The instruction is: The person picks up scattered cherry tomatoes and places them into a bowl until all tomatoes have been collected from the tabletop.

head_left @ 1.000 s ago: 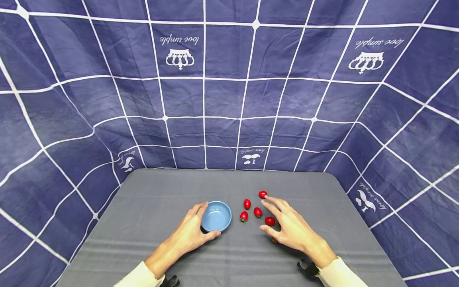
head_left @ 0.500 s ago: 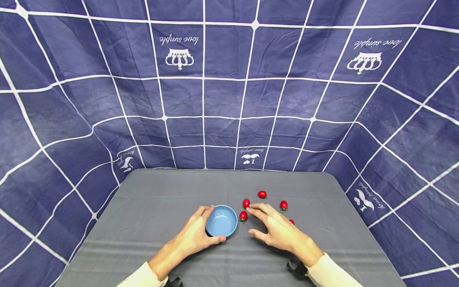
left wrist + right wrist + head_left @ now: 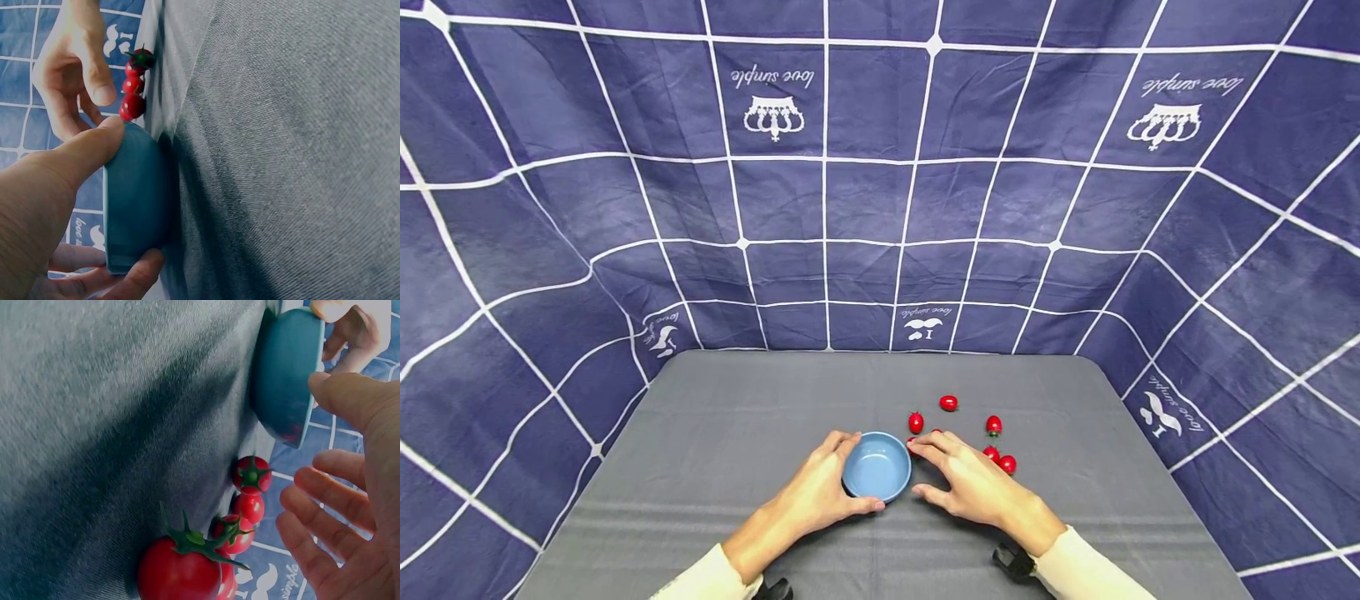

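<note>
A small blue bowl [image 3: 877, 468] stands upright on the grey cloth. My left hand [image 3: 816, 483] grips it from the left, thumb at the near side of the rim and fingers at the far side. Just right of the bowl is my right hand [image 3: 973, 483], palm toward it, holding nothing; its thumb [image 3: 340, 387] overlaps the rim in the right wrist view. Several red cherry tomatoes lie behind and beside that hand, one of them [image 3: 916, 422] beyond its fingertips and another [image 3: 1007, 464] past its knuckles. The right fingers partly cover some tomatoes.
A grey cloth [image 3: 737, 408] covers the table. Blue curtain [image 3: 872, 200] with white grid lines rises behind the table and along both sides. More tomatoes, one at the back [image 3: 949, 403] and one farther right [image 3: 994, 426], lie on the cloth.
My left hand has moved the bowl to the right and slightly nearer. My right hand has moved left, off the right-side tomatoes and up beside the bowl.
</note>
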Action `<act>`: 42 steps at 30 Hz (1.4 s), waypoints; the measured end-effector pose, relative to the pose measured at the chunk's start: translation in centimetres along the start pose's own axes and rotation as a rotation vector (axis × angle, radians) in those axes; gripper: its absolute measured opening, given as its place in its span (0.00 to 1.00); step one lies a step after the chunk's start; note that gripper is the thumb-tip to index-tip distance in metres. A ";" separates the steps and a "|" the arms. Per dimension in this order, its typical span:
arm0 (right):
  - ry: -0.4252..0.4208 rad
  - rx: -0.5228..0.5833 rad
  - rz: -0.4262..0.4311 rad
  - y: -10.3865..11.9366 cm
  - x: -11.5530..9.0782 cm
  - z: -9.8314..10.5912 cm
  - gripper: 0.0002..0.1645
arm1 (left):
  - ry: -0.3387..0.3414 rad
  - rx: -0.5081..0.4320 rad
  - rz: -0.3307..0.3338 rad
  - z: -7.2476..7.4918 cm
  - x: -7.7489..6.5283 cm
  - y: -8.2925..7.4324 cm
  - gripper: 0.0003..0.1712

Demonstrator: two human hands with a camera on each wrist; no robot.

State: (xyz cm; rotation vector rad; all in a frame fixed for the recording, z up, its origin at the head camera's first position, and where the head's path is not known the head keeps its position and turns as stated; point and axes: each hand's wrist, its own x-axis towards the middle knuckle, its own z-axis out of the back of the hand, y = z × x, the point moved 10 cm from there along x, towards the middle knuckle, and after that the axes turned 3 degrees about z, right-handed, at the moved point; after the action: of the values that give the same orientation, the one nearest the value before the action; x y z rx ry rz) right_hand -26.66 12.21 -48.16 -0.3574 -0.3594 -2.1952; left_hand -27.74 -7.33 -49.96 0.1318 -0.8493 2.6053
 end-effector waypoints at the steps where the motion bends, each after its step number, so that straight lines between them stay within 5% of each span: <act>1: 0.000 -0.004 -0.005 -0.1 0.0 0.0 0.37 | 0.000 0.005 -0.008 0.1 0.1 -0.1 0.65; 15: 0.071 0.004 -0.038 -2.3 1.0 0.0 0.41 | 0.005 0.007 -0.037 0.4 0.1 -0.6 0.67; 42: 0.210 0.024 -0.030 -3.5 3.5 -1.7 0.17 | 0.019 0.000 -0.036 0.4 0.3 -0.6 0.64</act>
State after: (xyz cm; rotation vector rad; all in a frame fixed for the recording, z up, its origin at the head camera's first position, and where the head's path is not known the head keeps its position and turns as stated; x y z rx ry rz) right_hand -31.67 11.14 -48.82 -0.1074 -0.2764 -2.2305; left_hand -27.82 -6.99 -49.27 0.1216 -0.8326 2.5692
